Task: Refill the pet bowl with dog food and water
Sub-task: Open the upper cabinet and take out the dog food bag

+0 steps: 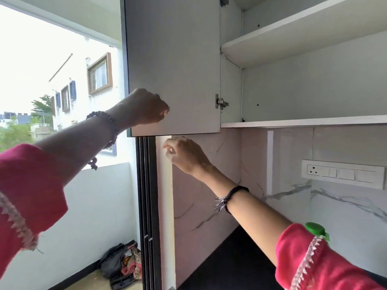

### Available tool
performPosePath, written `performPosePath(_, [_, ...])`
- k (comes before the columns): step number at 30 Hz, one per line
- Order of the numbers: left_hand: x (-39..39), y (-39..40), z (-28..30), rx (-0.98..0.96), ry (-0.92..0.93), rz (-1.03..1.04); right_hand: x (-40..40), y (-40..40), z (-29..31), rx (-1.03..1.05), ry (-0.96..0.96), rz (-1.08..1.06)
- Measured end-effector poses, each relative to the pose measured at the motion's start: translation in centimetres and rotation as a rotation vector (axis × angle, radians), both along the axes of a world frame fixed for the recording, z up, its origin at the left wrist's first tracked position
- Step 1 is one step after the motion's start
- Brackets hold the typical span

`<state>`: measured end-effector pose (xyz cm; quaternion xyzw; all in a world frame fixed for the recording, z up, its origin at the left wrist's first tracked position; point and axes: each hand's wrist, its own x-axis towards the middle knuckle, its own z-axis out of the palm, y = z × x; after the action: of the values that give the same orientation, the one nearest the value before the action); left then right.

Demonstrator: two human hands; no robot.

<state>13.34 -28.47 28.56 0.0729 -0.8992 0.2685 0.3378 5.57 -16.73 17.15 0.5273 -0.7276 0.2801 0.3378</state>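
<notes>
Pet bowl, dog food & water: none in view; shelves [303, 34] in the open cabinet look bare, so the search may come up empty here. Risk: cabinet door [173, 65] swinging back w/ the head close by. Left hand [146, 106] fingers clenched at the door's lower edge, right hand [184, 155] fingers loosely curled just under it, grasping nothing.

Both arms reach up and forward in red sleeves (a beaded bracelet on the left wrist, a dark band on the right). Left hand [146, 106] fisted; right hand [184, 154] lower, fingers loosely curled.
</notes>
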Motion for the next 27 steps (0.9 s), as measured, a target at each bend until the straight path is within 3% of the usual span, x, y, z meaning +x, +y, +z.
performPosePath(4, [-1.2, 6.7, -3.8, 0.057, 0.056, -0.252, -2.1, 7.5, 0.0, -0.046, -0.014, -0.18])
performPosePath(11, [-9.8, 17.1, -7.2, 0.385, 0.035, -0.605, -6.9, 23.5, 0.9, -0.062, -0.145, -0.532])
performPosePath(15, [-14.3, 25.4, -6.4, 0.613, -0.045, -0.845, -9.2, 32.8, 2.5, -0.091, -0.144, -0.713])
performPosePath(22, [-21.6, 38.0, -3.9, 0.714, -0.195, -1.114, -11.9, 46.3, 6.9, -0.197, -0.07, -0.887])
performPosePath(27, [-25.8, 45.5, -0.2, 0.872, -0.208, -1.268, -14.4, 54.3, 10.4, -0.366, -0.141, -0.97])
